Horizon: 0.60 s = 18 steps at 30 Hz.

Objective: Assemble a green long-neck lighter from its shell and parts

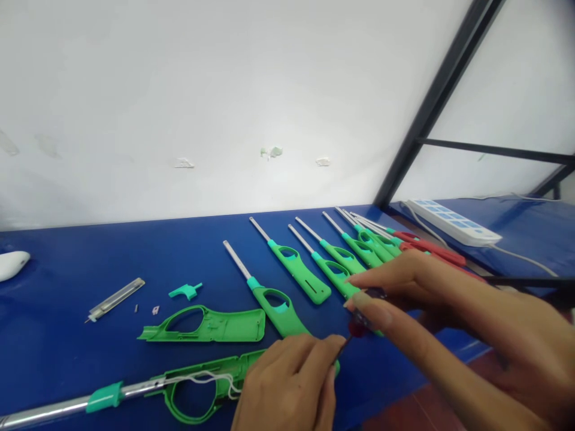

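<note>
My left hand (pixel 285 380) is closed over the right end of an opened green lighter half-shell (pixel 245 363), pressing it to the table. White wires (pixel 231 386) and a long metal tube (pixel 139 389) with a teal collar (pixel 104 397) lie along that half. Between thumb and fingers, my right hand (pixel 449 323) grips a screwdriver (pixel 358 326) with a dark and red handle. Its thin shaft slants down to my left fingertips, where the tip is hidden. Just behind lies the other half-shell (pixel 233 326), inside facing up.
Beyond the half-shells are a teal trigger (pixel 187 291), a slim clear part (pixel 115 297) and tiny pieces (pixel 155 310). Several green lighters (pixel 299 272) fan out to the right, beside red ones (pixel 431 245). A power strip (pixel 453 222) sits past a black frame post (pixel 431 102).
</note>
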### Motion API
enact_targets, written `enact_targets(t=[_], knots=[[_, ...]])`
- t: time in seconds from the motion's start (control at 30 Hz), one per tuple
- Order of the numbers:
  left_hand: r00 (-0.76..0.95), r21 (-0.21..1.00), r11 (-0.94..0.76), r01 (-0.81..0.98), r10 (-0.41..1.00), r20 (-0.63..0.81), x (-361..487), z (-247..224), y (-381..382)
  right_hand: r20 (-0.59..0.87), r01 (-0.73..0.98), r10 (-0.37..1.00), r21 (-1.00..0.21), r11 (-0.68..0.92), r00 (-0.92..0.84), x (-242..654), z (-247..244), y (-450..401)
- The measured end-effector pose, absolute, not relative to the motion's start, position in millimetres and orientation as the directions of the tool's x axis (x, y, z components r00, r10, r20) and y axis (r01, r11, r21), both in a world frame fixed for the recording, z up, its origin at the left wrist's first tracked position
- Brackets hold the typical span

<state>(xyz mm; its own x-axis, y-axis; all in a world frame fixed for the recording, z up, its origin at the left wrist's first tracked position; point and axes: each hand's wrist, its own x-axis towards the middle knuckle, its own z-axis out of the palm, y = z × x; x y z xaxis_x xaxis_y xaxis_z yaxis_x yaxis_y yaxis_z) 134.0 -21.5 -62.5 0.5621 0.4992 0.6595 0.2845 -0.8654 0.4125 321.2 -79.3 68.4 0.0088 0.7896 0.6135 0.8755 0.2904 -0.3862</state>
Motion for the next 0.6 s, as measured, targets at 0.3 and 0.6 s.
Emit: enact_targets(t=[0.3,0.6], knots=[[0.58,0.455,-0.853,0.255,0.512,0.633,133.7,-61.6,-20.4,0.558,0.853,0.828,-0.46,0.248,0.06,320.7,67.3,-78.3],[0.598,0.408,-0.877,0.252,0.473,0.647,132.8,-60.5,-18.5,0.59,0.881,0.807,-0.383,0.277,0.003,318.7,63.5,-79.0]])
